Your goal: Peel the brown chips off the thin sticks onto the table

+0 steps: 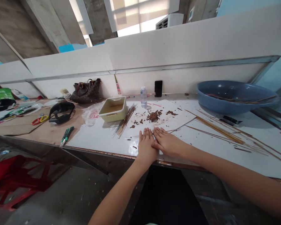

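Note:
My left hand [146, 146] lies flat on the white sheet [103, 137] near the table's front edge, fingers stretched out and together. My right hand [166, 143] lies flat beside it, its thumb touching the left hand. Neither holds anything. Just beyond the fingertips is a small pile of brown scraps [153, 116] with crumbs scattered around. A bundle of thin brown sticks [125, 121] lies to the left of the hands, next to a cream tray [113, 109]. More long sticks [219, 131] lie to the right.
A big blue basin [234, 96] stands at the back right. A small clear bottle [143, 96], a black phone [158, 88] and a brown handbag [86, 91] are by the wall. Black goggles [61, 112], scissors [40, 119] and green-handled tools [66, 135] lie left. Red stool [16, 178] below left.

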`<state>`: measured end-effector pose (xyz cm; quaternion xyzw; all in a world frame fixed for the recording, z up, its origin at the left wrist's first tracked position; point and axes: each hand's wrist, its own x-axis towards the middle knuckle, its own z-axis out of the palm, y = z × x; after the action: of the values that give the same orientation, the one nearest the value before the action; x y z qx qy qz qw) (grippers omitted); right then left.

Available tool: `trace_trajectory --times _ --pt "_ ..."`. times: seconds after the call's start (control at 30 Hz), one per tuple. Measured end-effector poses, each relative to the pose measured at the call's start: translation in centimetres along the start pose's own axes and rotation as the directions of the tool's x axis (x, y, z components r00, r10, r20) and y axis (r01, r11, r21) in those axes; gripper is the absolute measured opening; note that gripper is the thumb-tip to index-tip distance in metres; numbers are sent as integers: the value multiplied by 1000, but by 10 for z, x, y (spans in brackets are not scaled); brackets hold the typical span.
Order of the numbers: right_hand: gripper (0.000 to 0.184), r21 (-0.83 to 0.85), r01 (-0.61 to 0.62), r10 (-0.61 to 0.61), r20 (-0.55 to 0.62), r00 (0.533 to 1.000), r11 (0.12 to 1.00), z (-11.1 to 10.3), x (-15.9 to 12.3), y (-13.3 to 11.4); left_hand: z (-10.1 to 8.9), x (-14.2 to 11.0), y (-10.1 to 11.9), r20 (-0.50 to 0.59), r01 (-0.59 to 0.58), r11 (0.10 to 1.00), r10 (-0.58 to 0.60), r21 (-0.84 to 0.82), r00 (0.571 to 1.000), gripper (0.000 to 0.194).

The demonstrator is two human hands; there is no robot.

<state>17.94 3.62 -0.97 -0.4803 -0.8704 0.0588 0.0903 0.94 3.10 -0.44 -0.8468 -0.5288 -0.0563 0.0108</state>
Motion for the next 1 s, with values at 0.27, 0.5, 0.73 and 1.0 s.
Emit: trace_trajectory --times 0.27,0.5,0.73,1.0 --pt "93 2 0 1 -70 998 1000 14 -9 -5 10 -8 -1 -59 -15 999 13 -38 998 66" --pt "82 -3 -17 17 -54 998 1000 10 -2 -2 11 -1 -6 -54 3 1000 -5 -30 999 65" --pt "76 -37 -24 22 -71 997 999 10 -1 -3 9 -1 -6 -66 29 999 -31 -29 997 63" --pt "78 -63 -7 4 -55 998 998 6 -2 -1 14 -4 -6 -83 41 998 -44 -45 996 63"
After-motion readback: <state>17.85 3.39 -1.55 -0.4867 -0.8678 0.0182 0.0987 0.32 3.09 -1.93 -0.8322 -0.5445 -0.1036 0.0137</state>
